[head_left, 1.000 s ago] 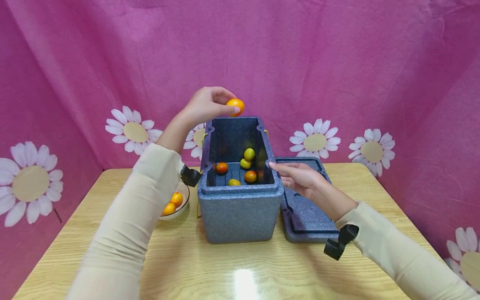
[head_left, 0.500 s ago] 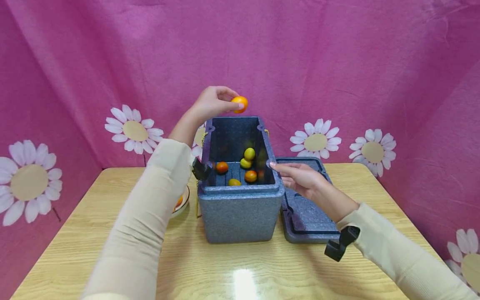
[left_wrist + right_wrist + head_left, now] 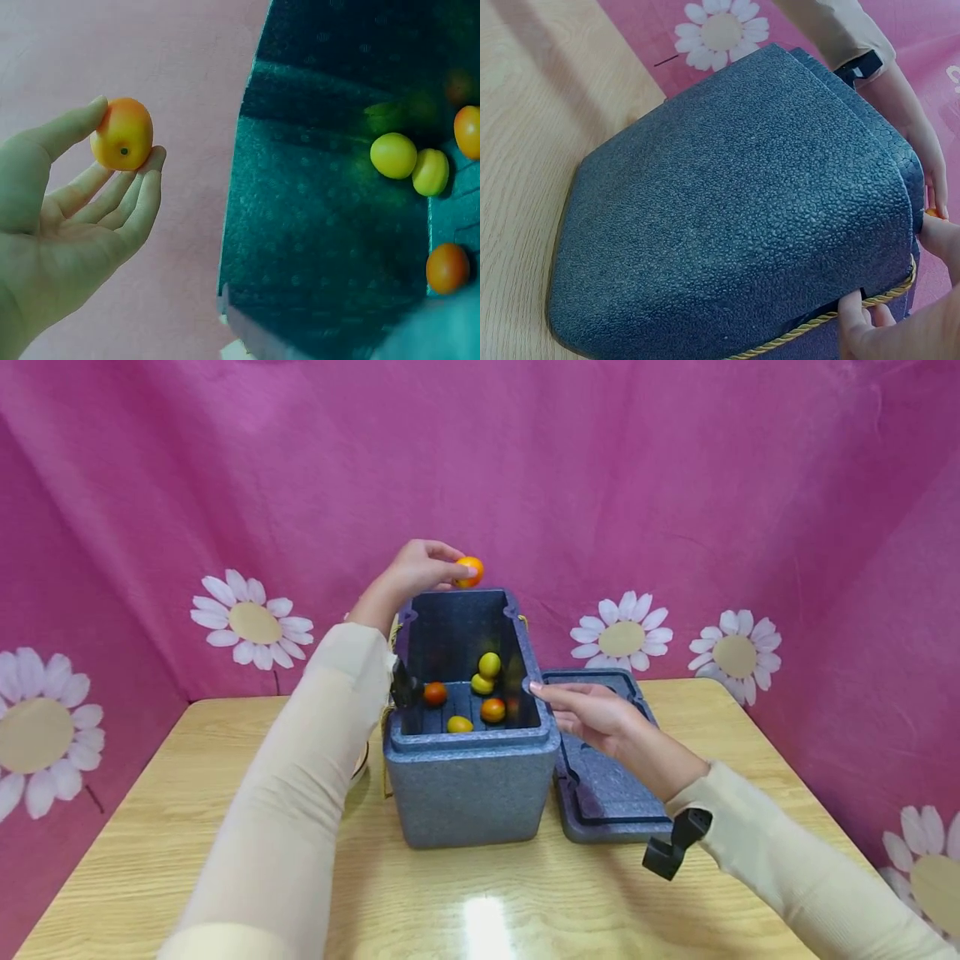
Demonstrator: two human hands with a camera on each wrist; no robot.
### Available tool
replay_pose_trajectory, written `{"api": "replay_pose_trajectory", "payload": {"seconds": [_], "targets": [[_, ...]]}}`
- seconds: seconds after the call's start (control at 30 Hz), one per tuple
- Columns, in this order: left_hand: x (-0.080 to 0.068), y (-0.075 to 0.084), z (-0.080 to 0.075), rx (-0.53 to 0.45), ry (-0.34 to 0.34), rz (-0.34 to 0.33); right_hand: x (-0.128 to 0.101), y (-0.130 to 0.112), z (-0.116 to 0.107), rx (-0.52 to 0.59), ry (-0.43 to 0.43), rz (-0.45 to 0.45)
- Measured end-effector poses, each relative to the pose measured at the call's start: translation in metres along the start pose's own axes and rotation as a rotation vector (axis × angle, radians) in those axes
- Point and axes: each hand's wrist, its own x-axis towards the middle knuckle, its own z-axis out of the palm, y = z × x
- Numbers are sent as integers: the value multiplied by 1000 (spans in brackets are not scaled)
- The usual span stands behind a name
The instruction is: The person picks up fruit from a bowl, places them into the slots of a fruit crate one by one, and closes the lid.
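Observation:
My left hand [image 3: 452, 568] pinches a small orange fruit [image 3: 469, 571] between thumb and fingertips, just above the back rim of an open blue-grey foam box [image 3: 468, 785]. In the left wrist view the fruit [image 3: 122, 135] hangs left of the box's back wall [image 3: 315, 225], outside the opening. Several small yellow and orange fruits [image 3: 489, 665] lie on the box floor. My right hand [image 3: 558, 697] reaches with straight fingers to the box's right rim and touches it; its fingertips [image 3: 853, 319] sit by a yellow cord [image 3: 810, 326].
The box's lid [image 3: 611, 785] lies flat on the wooden table [image 3: 480, 902] right of the box, under my right hand. A bowl [image 3: 362, 763] left of the box is almost hidden by my left sleeve. A pink daisy-print cloth [image 3: 630, 485] hangs behind.
My left forearm has moved right and forward, covering the bowl, while the hand kept the orange fruit above the box's back rim. The right hand stayed on the right rim.

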Motion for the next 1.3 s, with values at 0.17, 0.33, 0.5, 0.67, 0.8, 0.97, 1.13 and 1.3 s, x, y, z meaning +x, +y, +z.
{"api": "replay_pose_trajectory", "payload": {"seconds": [0.17,0.33,0.5,0.67,0.8,0.97,1.13,1.3], "targets": [[3,-4,4,-11,-19,-38,-1,-1,3,-1,-9,-6],[-4,-7,8,164,-145,-105,-1,0,6,9,-21,-11],[-3,-7,12,454,-188,-120,0,0,8,21,-15,-4],[4,-7,13,596,-107,-86,1,-1,7,28,-22,-6],[-5,5,12,633,-104,-73,2,-1,7,48,-22,-3],[-19,20,5,610,-114,-52,4,-2,5,45,-7,-3],[-30,17,-5,513,-127,26,5,0,3,20,9,-1],[-47,-1,-15,383,-150,107,7,4,3,-4,6,2]]}}
